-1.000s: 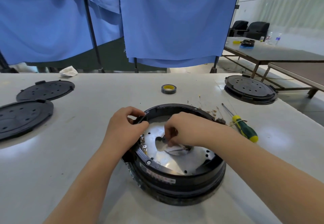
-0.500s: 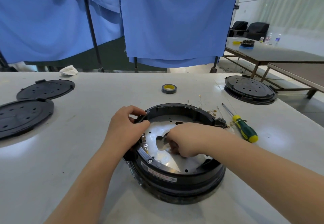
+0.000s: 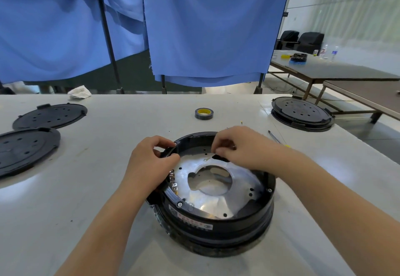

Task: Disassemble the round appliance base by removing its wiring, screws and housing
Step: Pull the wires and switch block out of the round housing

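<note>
The round appliance base [image 3: 216, 206] is sitting on the worktop [image 3: 108, 189] straight in front of the person, open side up, with its shiny metal plate [image 3: 216, 200] showing inside the black housing. The left hand [image 3: 151, 163] is gripping the near-left rim, thumb inside and fingers [image 3: 160, 143] curled over the edge, steadying it. The right hand [image 3: 242, 146] is reaching over the far inner wall, its fingers curled in a pinch, seemingly on a small dark part or wire end; what exactly they are holding I cannot tell. To do this step well, the left hand should probably be keeping the base from turning while the right is pulling gently and straight, since a wire or clip may be snagging on the plate's holes. Counting: one base in hand, two loose black covers [image 3: 49, 115] at the left, one more stacked black unit [image 3: 302, 113] at the far right, one roll of tape [image 3: 204, 113], and one screwdriver [image 3: 273, 137] partly hidden behind the right wrist.
</note>
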Motion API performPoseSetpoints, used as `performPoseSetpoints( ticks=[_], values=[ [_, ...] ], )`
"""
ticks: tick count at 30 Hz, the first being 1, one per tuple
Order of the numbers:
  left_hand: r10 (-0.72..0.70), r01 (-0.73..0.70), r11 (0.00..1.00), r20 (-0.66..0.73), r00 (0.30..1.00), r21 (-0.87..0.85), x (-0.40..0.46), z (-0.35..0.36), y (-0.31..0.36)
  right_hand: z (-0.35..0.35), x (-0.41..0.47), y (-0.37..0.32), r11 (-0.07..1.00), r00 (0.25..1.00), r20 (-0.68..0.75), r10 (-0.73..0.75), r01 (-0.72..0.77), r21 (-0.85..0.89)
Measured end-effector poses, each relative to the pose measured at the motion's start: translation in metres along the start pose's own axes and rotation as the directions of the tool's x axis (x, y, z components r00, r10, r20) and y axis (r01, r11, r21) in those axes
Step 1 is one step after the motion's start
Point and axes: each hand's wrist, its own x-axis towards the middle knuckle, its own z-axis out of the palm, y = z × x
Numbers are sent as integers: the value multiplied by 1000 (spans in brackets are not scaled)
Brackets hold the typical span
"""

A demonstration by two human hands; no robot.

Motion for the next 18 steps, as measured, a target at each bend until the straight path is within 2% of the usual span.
performPoseSetpoints(
  ticks=[3,6,8,10,14,18],
  values=[
    [5,-4,1000,-2,1000,11,1,0,-1,-12,-5,27,973,985,-137,103,-71,221],
    [10,-10,1000,3,1000,14,2,0,-1,-18,-8,62,905,879,-376,293,-129,404],
    [10,-10,1000,0,1000,8,2,1,-1,-18,-8,86,906,768,-500,401,-251,341],
    [18,-18,1000,1,1000,15,2,1,-1,-13,-8,105,887,705,-548,450,-420,189],
    [25,-25,1000,33,999,0,3,1,-1,2,-6,127,810,699,-473,537,-583,59],
    [20,-19,1000,52,998,-12,4,1,-3,7,-3,127,784,712,-414,567,-621,8]
  ],
)
